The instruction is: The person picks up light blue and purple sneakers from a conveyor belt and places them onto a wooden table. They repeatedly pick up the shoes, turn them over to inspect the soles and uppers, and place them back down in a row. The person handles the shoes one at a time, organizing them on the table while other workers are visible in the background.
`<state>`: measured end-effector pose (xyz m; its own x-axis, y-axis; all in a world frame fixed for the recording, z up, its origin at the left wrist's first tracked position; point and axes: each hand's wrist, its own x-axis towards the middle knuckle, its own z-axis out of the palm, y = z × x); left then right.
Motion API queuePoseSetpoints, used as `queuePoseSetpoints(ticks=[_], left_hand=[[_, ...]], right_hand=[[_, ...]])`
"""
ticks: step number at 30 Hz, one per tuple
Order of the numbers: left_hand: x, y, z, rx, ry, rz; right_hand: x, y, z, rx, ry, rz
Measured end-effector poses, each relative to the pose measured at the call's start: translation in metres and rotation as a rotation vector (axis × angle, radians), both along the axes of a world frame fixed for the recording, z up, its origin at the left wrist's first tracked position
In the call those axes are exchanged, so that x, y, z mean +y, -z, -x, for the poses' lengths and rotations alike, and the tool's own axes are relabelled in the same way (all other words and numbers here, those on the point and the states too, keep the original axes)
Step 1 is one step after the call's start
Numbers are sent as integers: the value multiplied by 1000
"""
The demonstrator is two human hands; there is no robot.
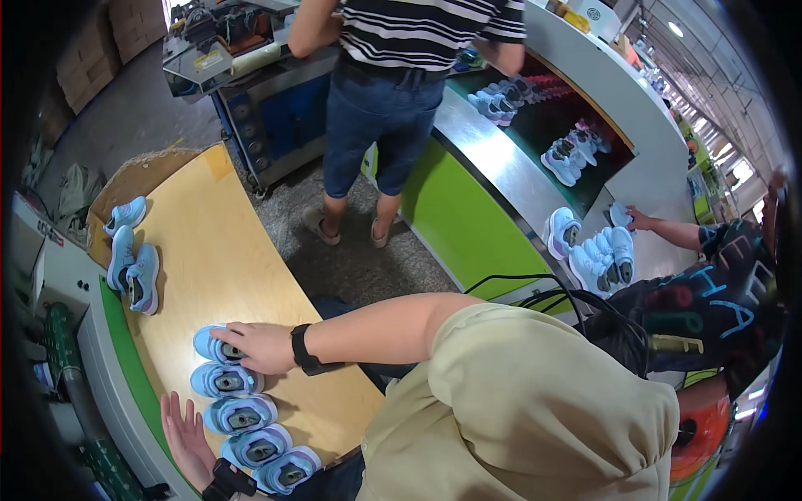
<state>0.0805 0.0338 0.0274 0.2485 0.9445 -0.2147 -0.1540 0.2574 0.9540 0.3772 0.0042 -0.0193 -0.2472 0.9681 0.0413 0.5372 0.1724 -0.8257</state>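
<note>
A row of several light-blue sneakers [241,414] lies side by side on a wooden tabletop [225,242]. My right hand [259,346] is at the far end of this row, its fingers over the opening of the farthest sneaker [208,341]; its thumb side is partly hidden. My left hand [189,438], fingers spread and holding nothing, is beside the left side of the row, near the table's green edge. Both wrists wear black bands. Farther along the table, three more light-blue sneakers [144,280] stand apart from the row.
Ahead, a person in a striped shirt [393,108] stands by a machine [242,67]. To the right, a conveyor [493,146] carries several sneakers out of a tunnel [585,125]. Another person's hand [642,219] reaches toward sneakers [603,259] there. Black cables [576,305] hang near my right shoulder.
</note>
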Motion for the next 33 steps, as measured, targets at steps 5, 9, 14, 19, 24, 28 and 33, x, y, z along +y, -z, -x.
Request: queuePoseSetpoints(ticks=[5,9,14,19,24,28,33], left_hand=[[-5,1,8,14,-13,3],[-6,4,16,-4,-21,-3],[-4,7,18,-42,-13,5],[-2,7,16,-50,3,0],[-10,7,27,-59,-66,16],[-16,-8,10,-86,-184,14],[-29,-15,25,-106,-204,42]], right_hand=[[1,-3,0,-11,-19,19],[-1,-4,1,-23,-17,20],[-1,-3,-1,-31,-25,20],[-2,-6,-7,-48,-14,24],[6,8,3,43,-45,-118],[22,5,10,354,-119,-72],[102,-55,-13,-456,-294,351]])
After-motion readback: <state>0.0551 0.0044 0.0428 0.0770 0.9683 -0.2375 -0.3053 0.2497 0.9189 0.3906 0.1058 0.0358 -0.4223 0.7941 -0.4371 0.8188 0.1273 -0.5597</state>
